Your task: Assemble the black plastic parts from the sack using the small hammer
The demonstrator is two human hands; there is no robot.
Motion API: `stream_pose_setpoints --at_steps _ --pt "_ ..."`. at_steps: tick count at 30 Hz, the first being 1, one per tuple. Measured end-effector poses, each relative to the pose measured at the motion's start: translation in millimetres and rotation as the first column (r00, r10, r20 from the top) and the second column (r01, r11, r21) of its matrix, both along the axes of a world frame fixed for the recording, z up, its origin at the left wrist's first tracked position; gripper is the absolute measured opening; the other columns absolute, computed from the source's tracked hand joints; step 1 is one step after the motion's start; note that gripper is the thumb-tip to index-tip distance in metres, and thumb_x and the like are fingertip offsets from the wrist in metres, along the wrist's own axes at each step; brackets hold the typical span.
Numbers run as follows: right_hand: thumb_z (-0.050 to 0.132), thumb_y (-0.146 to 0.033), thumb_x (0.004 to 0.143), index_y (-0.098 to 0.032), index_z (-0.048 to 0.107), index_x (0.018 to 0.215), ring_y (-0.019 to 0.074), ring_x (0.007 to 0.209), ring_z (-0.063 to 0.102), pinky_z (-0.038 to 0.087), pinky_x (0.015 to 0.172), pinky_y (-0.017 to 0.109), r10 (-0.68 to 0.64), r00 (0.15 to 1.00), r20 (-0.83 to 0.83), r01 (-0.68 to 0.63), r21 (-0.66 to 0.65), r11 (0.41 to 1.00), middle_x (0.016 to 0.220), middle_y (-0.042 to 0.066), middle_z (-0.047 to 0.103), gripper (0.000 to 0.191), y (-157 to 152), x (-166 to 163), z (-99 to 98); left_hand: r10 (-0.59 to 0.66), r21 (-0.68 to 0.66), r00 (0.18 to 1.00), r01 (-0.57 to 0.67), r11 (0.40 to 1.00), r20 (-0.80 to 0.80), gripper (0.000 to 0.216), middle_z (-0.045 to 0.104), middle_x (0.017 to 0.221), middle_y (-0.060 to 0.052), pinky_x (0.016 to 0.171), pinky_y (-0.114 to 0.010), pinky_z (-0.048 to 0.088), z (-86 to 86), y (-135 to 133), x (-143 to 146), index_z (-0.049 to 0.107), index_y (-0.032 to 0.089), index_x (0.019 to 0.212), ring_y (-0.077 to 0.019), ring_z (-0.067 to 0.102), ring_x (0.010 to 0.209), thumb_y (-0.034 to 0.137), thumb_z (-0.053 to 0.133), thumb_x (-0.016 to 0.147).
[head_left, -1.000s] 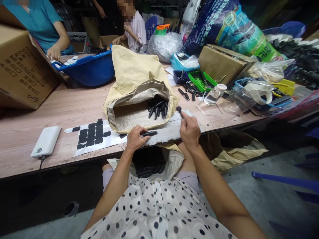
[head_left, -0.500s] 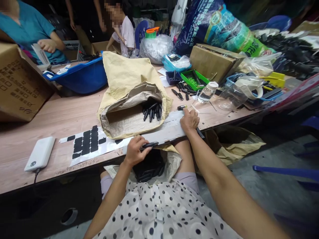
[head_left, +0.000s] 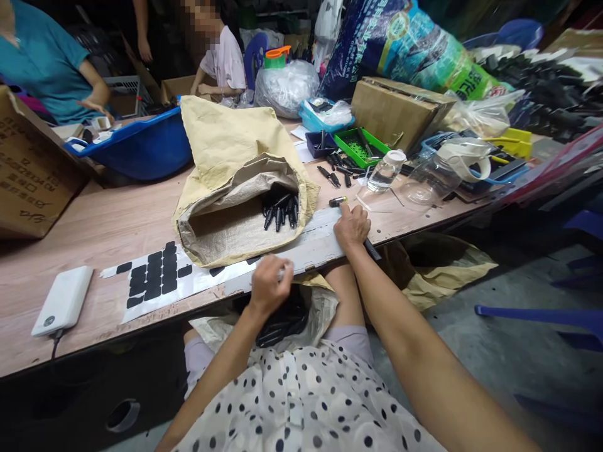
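Observation:
My left hand is closed in a fist at the table's near edge, over a long grey strip; what it holds is hidden. My right hand rests on the strip's right end, closed round a thin black rod that sticks out below the palm. Its fingertips touch a small black-and-yellow piece. A tan sack lies open behind the strip with several black pen-like parts inside. Another open bag of black parts sits on my lap.
A white sheet of black stickers and a white power bank lie at the left. Behind are a blue tub, a cardboard box, a green tray and a plastic bottle. Other people work across the table.
My right hand came down from holding a small piece in the air onto the strip. My left hand slid right along the edge, and the black part it held is now hidden.

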State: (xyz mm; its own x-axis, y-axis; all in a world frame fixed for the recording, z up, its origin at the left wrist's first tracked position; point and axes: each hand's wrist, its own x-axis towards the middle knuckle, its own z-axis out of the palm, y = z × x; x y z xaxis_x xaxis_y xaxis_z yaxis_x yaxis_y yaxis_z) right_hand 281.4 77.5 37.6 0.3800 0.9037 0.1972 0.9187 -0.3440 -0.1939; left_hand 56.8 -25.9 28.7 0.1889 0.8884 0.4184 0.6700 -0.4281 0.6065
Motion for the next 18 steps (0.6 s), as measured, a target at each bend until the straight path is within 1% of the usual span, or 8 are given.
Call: stream_pose_setpoints --at_steps 2,4,6,8,11,14,16,18 --pt "0.037 -0.017 0.097 -0.022 0.062 0.135 0.0305 0.107 0.051 0.040 0.082 0.040 0.004 1.000 -0.001 -0.004 0.004 1.000 0.119 0.019 0.058 0.046 0 0 -0.3 0.251 -0.033 0.967 -0.250 0.968 0.033 0.025 0.062 0.075 -0.004 0.075 -0.033 0.049 14.2 44 0 0.064 0.021 0.077 -0.0194 0.059 0.076 0.026 0.047 0.095" --pt "0.038 -0.016 0.096 -0.022 0.062 0.135 0.0302 0.106 0.051 0.040 0.082 0.039 0.003 1.000 0.003 -0.003 0.008 1.000 0.118 0.019 0.058 0.046 1 -1 -1.1 0.408 -0.114 0.913 -0.406 0.907 -0.009 0.017 0.064 0.084 -0.006 0.080 -0.035 0.049 21.5 84 -1 0.067 0.021 0.082 -0.0226 0.061 0.086 0.026 0.054 0.090" --pt "0.038 -0.016 0.095 -0.021 0.062 0.134 0.0299 0.106 0.051 0.040 0.082 0.039 0.002 1.000 0.009 -0.002 0.015 1.000 0.117 0.019 0.057 0.046 2 -2 -2.3 0.473 -0.201 0.873 -0.487 0.850 -0.117 0.012 0.065 0.091 -0.009 0.084 -0.038 0.049 22.6 113 -2 0.068 0.020 0.082 -0.0269 0.061 0.095 0.028 0.060 0.085" --pt "0.038 -0.016 0.095 -0.021 0.062 0.133 0.0296 0.105 0.050 0.040 0.082 0.038 0.004 1.000 0.012 -0.004 0.021 1.000 0.117 0.018 0.057 0.046 3 -2 -3.4 0.477 -0.266 0.853 -0.520 0.811 -0.213 0.010 0.066 0.098 -0.011 0.085 -0.039 0.049 20.5 127 -2 0.069 0.020 0.083 -0.0300 0.062 0.101 0.029 0.065 0.082" --pt "0.038 -0.016 0.095 -0.021 0.062 0.133 0.0295 0.105 0.050 0.040 0.081 0.038 0.000 1.000 0.011 -0.001 0.023 1.000 0.116 0.018 0.057 0.046 4 -3 -4.5 0.470 -0.294 0.842 -0.535 0.793 -0.264 0.009 0.067 0.101 -0.011 0.087 -0.040 0.049 18.7 124 -5 0.071 0.020 0.083 -0.0310 0.062 0.101 0.028 0.068 0.080" --pt "0.039 -0.017 0.095 -0.021 0.062 0.133 0.0294 0.104 0.050 0.040 0.081 0.038 0.001 1.000 0.008 -0.001 0.034 0.999 0.116 0.018 0.057 0.045 4 -2 -5.3 0.452 -0.221 0.869 -0.490 0.843 -0.201 0.010 0.068 0.095 -0.009 0.088 -0.040 0.049 22.5 103 -17 0.072 0.021 0.086 -0.0290 0.061 0.098 0.029 0.067 0.082" --pt "0.040 -0.017 0.095 -0.021 0.062 0.133 0.0294 0.104 0.050 0.040 0.080 0.038 0.005 1.000 0.006 -0.005 0.040 0.999 0.117 0.018 0.057 0.045 3 -2 -5.7 0.360 -0.159 0.924 -0.377 0.912 -0.127 0.013 0.069 0.092 -0.006 0.085 -0.039 0.049 25.6 82 -30 0.072 0.022 0.090 -0.0260 0.061 0.092 0.031 0.066 0.084" --pt "0.039 -0.017 0.095 -0.021 0.062 0.133 0.0295 0.105 0.050 0.040 0.080 0.039 0.005 1.000 0.003 -0.006 0.038 0.999 0.117 0.018 0.057 0.045 3 -1 -5.9 0.193 -0.126 0.978 -0.202 0.971 -0.084 0.014 0.069 0.088 -0.004 0.081 -0.036 0.048 25.8 59 -43 0.073 0.024 0.093 -0.0231 0.060 0.086 0.032 0.066 0.085"
